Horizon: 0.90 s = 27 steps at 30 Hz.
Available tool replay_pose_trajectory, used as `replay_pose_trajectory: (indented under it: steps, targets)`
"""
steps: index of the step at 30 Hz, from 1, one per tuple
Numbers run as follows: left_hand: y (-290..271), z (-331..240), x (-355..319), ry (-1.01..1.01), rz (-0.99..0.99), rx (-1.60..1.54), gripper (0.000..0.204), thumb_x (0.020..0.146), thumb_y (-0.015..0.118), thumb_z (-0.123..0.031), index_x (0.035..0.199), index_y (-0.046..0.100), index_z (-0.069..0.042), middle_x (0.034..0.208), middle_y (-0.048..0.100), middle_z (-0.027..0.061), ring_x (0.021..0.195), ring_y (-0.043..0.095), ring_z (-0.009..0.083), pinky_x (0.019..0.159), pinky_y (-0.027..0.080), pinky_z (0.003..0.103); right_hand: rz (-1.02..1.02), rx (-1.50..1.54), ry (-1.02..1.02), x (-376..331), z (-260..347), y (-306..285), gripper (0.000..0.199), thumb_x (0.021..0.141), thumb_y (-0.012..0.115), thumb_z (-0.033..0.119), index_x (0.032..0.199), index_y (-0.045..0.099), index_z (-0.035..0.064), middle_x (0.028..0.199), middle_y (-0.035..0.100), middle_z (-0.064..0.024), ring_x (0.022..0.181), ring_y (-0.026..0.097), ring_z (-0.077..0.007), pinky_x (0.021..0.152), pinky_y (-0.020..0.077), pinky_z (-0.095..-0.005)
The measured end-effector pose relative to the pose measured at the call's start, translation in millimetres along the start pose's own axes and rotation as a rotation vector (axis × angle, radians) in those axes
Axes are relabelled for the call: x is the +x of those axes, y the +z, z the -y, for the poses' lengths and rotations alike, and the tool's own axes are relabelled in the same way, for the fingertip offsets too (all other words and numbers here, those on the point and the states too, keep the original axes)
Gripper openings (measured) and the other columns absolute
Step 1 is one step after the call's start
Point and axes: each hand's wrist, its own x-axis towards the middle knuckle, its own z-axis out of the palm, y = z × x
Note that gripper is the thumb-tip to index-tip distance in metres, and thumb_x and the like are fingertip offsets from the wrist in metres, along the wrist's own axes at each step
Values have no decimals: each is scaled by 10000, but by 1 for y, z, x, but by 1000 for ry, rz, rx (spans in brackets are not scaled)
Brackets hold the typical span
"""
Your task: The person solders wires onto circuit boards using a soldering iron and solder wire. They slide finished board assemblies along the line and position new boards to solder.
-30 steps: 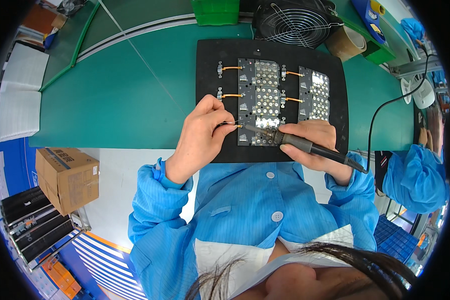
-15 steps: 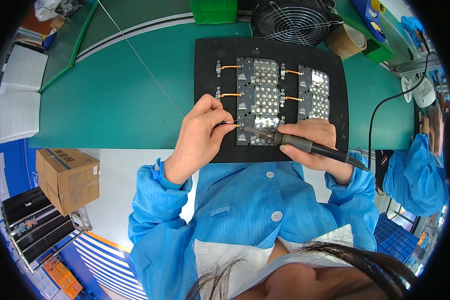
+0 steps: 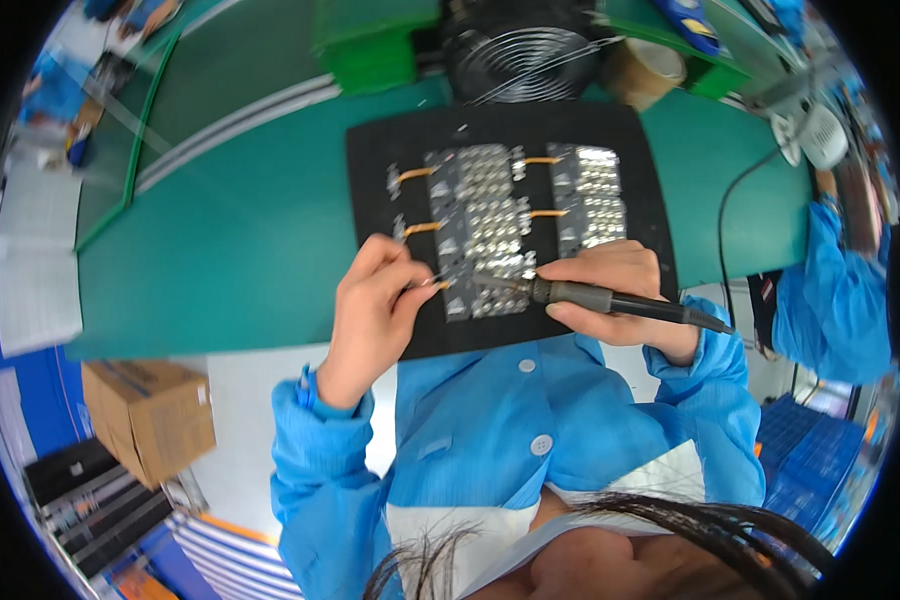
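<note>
My left hand (image 3: 375, 305) is closed in a pinch at the left edge of the nearest board in the left column. A thin silvery solder wire pokes out of its fingertips, beside a small orange connector strip. My right hand (image 3: 615, 285) grips a soldering iron (image 3: 660, 308) with a dark handle, its tip pointing left over that same board (image 3: 495, 300), apart from the left fingertips. Joined boards with rows of shiny round parts (image 3: 492, 235) lie in two columns on a black mat (image 3: 610, 125). Orange strips (image 3: 422, 229) with small metal connectors stick out from their left sides.
Behind the mat stand a black fan with a wire guard (image 3: 520, 65), a tape roll (image 3: 650, 72) and a green bin (image 3: 365, 45). The iron's black cord (image 3: 726, 220) loops at the right. A cardboard box (image 3: 160, 425) sits below left; another person's blue sleeve (image 3: 835, 290) shows at right.
The view has shifted, so the mat and boards sit lower and further left, with some blur. Both hands keep their hold, and the iron stays over the same board.
</note>
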Motion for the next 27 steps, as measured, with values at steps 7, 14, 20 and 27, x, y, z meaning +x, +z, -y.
replay_pose_trajectory:
  steps: [7,14,20,27]
  targets:
    - [-3,1,0,-32,-50,-189,154,807,622,112,910,571,10,956,476,53,676,440,92,593,381,225,-362,-224,184,-26,-4,-55,318,749,763,182,1007,698,9,842,710,-136,724,700,-243,645,534,-304]
    - [-4,-4,15,-57,-25,-248,105,861,570,76,861,511,-10,988,476,60,764,453,100,683,398,216,-691,-562,149,-22,-57,-116,364,819,740,105,1162,642,34,885,687,-126,719,652,-224,657,518,-298]
    - [-3,-36,42,25,69,-84,75,842,628,26,844,558,2,956,522,65,797,491,132,731,419,251,-570,-243,292,-28,-104,-121,361,879,674,102,1226,597,40,931,669,-136,716,643,-184,657,525,-304]
    - [29,-93,79,54,252,-293,62,815,641,10,852,592,0,939,573,82,878,559,176,803,433,280,-416,-47,56,-14,-32,-78,477,858,689,55,1307,529,47,1083,664,-137,795,671,-170,730,546,-308]
